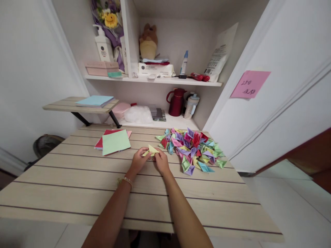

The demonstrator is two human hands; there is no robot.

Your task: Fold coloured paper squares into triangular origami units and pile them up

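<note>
Between my two hands is a pale yellow folded paper boat, its pointed middle standing up. My left hand grips its left end, and my right hand pinches its right end. Both hands are just above the wooden table. Right of my right hand lies a heap of folded paper boats in purple, pink, red, green, blue and yellow. To the left of my left hand is a stack of square paper sheets, light green on top with red and pink showing below.
A small raised shelf at the back left bears light blue paper. Behind the table stand a dark red jug, a pale bottle and a white plastic bag. A pink note is on the right wall.
</note>
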